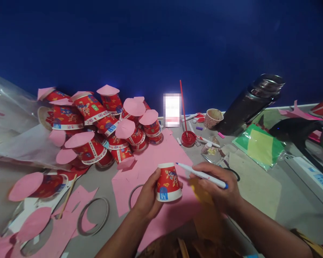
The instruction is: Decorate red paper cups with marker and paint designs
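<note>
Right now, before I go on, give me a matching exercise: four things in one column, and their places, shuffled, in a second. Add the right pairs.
Things
1. white marker with blue ends
2. bare-topped red paper cup
3. thin red stick
4. tall black cylindrical bottle

Places
A. beside a small brown-patterned paper cup
B. in the right hand
C. standing in a small round red container
D. in the left hand

Pairs: 1-B, 2-D, 3-C, 4-A

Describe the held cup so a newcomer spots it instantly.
Find the large pink paper sheet on the grey table. Over it, the left-hand grip holds a red patterned paper cup, wide end down. It alone is held, with no pink paper disc on top, unlike most of the heaped red paper cups at left.
</note>
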Demonstrator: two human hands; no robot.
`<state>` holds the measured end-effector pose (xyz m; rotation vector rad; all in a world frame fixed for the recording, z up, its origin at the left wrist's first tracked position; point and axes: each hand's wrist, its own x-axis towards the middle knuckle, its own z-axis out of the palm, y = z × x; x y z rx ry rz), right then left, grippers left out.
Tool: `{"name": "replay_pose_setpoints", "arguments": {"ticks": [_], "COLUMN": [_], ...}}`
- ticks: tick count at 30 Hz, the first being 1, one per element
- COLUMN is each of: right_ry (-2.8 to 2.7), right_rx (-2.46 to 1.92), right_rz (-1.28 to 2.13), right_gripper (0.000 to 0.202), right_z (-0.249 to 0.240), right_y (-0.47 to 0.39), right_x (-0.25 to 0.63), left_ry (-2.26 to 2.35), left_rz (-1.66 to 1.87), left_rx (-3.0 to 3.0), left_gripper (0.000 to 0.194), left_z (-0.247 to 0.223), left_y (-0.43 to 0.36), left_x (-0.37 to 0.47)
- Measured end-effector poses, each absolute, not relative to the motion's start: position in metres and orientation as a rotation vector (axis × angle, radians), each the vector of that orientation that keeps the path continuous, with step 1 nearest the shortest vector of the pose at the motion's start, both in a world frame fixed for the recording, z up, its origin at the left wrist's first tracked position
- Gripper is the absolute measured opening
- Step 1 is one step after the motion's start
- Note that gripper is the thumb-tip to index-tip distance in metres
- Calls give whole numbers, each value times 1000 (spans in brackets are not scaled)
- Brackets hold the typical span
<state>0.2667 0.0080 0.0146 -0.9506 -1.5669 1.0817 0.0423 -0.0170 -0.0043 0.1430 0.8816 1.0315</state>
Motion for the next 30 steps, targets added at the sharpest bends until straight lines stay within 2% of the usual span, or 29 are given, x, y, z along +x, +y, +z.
{"name": "replay_pose_setpoints", "arguments": {"ticks": [6,9,16,21,25,30], "right_ry": [-1599,-1408,-924,-1289,-1643,-1754], "right_rx": [-785,-860,-886,-1067,-934,-860], "right_rz": [1093,1224,1399,1107,722,564], "right_gripper": [20,17,27,8,9,10], "right_z": [12,6,3,10,24,29], "right_y": [5,3,9,-1,-3,1], "right_x": [271,271,261,257,254,252], "left_ry": [905,905,878,837,850,853], "left_rz": [1104,1090,1084,1123,1140,1134], "left_rx": [137,125,175,246,319,377], "left_gripper": [36,39,49,51,50,49], "left_z": [-6,-7,-8,-13,-17,-16], "left_y": [-16,-17,-20,-22,-23,-23], "left_x": [45,44,48,53,54,54]}}
